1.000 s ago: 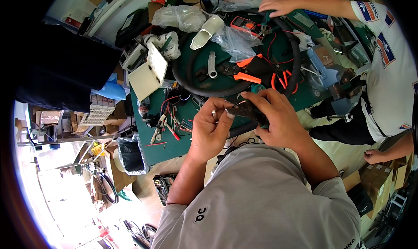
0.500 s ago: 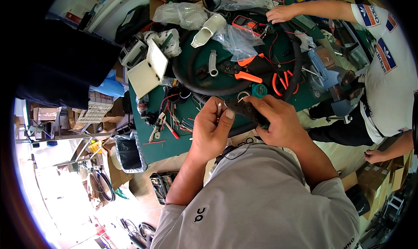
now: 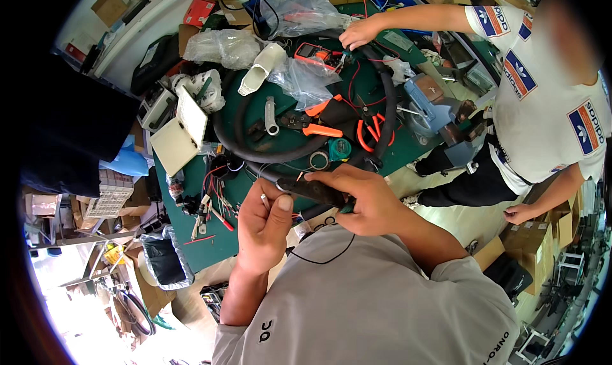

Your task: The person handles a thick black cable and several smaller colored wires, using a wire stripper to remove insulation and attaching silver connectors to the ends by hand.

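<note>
1. Head view: the right hand grips a dark tool, lying between both hands; the left hand is curled, what it holds unclear.
2. Just beside the tool, a copper-coloured tip looks already bared; what remains undone cannot be told.

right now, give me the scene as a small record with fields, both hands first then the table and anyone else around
left hand: thumb and fingers beside the tool's tip; grip unclear
right hand: wrapped around a dark tool
table: green, cluttered
beyond the hands: thick black coil, teal round case, orange-handled tool
left side: open cream box
co-worker: one hand over the table's far side, the other hanging low
</note>
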Tool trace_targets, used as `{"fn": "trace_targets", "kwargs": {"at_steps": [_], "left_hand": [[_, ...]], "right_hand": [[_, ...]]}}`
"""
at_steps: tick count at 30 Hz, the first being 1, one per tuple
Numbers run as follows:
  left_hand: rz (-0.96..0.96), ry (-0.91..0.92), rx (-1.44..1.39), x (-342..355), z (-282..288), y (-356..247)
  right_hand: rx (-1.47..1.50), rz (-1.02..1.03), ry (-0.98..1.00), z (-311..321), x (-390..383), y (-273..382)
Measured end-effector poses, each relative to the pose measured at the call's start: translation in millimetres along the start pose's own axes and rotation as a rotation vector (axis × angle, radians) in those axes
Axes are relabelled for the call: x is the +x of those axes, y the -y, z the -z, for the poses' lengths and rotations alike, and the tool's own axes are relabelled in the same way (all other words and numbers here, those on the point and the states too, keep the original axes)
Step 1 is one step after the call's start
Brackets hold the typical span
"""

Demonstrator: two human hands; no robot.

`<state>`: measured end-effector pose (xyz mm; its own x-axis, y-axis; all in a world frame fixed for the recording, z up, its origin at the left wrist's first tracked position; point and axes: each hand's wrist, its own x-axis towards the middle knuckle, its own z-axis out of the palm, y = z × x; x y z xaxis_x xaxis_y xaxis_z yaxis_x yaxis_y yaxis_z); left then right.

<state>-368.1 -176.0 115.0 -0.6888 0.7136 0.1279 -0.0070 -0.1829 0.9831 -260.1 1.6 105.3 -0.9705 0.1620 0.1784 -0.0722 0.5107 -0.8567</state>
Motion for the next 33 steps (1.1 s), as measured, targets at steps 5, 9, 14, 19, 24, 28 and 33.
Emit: {"fn": "trace_targets", "kwargs": {"at_steps": [5, 9, 14, 19, 24, 28, 33], "left_hand": [[0.037, -0.013, -0.098, -10, 18, -5], [0.108, -0.036, -0.215, -18, 35, -15], [0.178, -0.002, -0.342, -22, 56, -22], [0.248, 0.070, -0.537, -16, 71, -24], [0.292, 0.134, -0.619, -9, 81, -17], [0.347, 0.184, -0.654, -5, 84, -18], [0.409, 0.263, -0.617, 15, 79, -21]], "right_hand": [[0.027, -0.016, 0.024, -18, 7, 11], [0.036, -0.007, 0.059, -29, 14, 23], [0.045, -0.068, 0.088, -43, 21, 40], [0.053, -0.067, 0.035, -53, 26, 47], [0.023, -0.077, -0.017, -59, 28, 52], [0.045, -0.147, -0.042, -62, 22, 58], [0.079, -0.194, -0.190, -65, 18, 64]]}}
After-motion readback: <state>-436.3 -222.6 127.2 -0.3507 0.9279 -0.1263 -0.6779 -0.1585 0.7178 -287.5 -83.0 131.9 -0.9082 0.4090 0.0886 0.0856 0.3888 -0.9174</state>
